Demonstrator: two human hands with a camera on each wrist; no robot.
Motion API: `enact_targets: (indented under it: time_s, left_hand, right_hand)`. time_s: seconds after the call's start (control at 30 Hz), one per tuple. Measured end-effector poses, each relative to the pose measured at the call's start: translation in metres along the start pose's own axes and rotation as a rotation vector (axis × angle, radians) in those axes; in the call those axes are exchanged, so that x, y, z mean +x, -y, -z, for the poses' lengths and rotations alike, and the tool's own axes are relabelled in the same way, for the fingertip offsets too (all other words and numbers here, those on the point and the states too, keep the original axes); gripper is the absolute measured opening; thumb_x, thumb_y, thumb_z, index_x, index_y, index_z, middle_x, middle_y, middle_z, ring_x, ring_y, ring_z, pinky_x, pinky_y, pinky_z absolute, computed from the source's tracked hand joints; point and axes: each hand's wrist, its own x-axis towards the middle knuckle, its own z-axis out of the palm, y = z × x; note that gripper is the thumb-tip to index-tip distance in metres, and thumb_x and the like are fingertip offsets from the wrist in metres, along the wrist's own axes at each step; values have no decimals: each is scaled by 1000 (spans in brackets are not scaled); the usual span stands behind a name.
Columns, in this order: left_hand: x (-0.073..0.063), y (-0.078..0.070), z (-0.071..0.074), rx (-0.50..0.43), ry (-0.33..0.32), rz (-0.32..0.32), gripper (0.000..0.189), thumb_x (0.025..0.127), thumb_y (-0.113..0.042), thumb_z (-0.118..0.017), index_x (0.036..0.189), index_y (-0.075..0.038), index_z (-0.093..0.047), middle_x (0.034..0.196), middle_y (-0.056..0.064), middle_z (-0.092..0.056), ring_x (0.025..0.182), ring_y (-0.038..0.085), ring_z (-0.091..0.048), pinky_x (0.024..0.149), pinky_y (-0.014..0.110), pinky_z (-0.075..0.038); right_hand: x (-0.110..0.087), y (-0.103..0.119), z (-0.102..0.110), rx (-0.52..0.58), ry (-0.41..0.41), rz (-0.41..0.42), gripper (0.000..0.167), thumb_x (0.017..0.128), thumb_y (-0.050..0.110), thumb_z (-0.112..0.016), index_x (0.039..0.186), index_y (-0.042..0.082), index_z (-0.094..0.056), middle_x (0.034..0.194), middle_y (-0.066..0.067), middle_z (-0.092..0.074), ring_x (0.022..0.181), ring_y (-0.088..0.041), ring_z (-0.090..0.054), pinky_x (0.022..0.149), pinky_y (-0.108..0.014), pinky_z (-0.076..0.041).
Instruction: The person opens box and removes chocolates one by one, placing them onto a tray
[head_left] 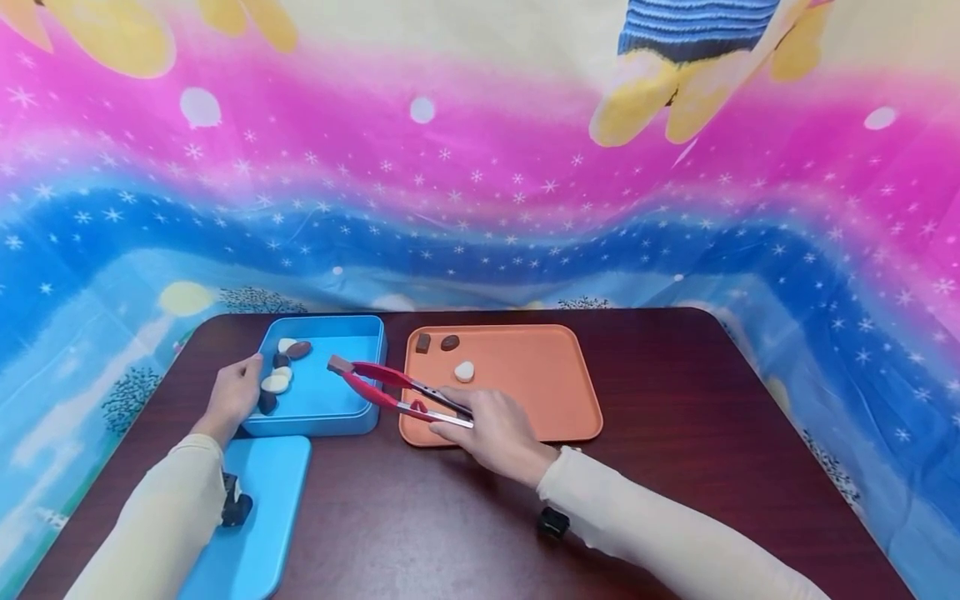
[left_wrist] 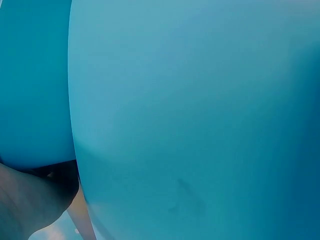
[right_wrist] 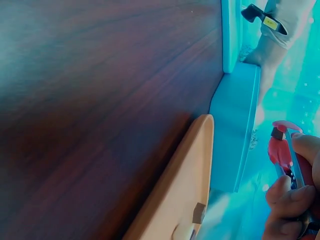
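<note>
My right hand (head_left: 498,429) grips a pair of red-and-metal tongs (head_left: 386,373). A brown square chocolate-like piece (head_left: 341,364) is pinched at the tong tips, above the inside of the blue box (head_left: 311,425). My left hand (head_left: 234,393) holds the box at its left wall; some of its fingers are hidden. Along that wall inside the box lie several white and dark brown pieces, among them a white oval one (head_left: 275,384) and a reddish-brown one (head_left: 298,350). The left wrist view is mostly filled by a blue surface (left_wrist: 190,110).
Right of the box sits an orange tray (head_left: 540,383) with a brown square piece (head_left: 423,343), a dark oval piece (head_left: 450,342) and a white piece (head_left: 464,371). A flat blue lid (head_left: 277,500) lies in front of the box, under the left forearm. A patterned cloth hangs behind the table.
</note>
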Motion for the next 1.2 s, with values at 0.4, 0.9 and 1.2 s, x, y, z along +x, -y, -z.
enact_targets:
  time_s: [0.4, 0.9, 1.2]
  left_hand:
    - [0, -2, 1, -2, -1, -10, 65, 108, -52, -14, 96, 1, -49, 89, 19, -40, 107, 38, -47, 90, 51, -42]
    - [0, -1, 1, -21, 19, -28, 68, 108, -54, -15, 98, 1, -53, 83, 15, -43, 100, 35, -49, 83, 47, -43]
    - [2, 1, 1, -27, 24, -25, 65, 107, -56, -16, 89, -4, -51, 75, 7, -38, 94, 32, -50, 81, 43, -40]
  right_hand:
    - [-21, -25, 15, -5, -77, -20, 54, 85, 42, -80, 134, 22, -68, 119, 1, -76, 84, -10, -63, 67, -25, -46]
    - [-47, -61, 36, 43, -81, -123, 53, 87, 39, -79, 135, 20, -67, 120, 2, -74, 89, -12, -62, 74, -27, -49]
    - [-60, -89, 51, 36, -89, -172, 50, 88, 38, -78, 134, 20, -68, 113, 0, -75, 81, -12, -58, 65, -24, -47]
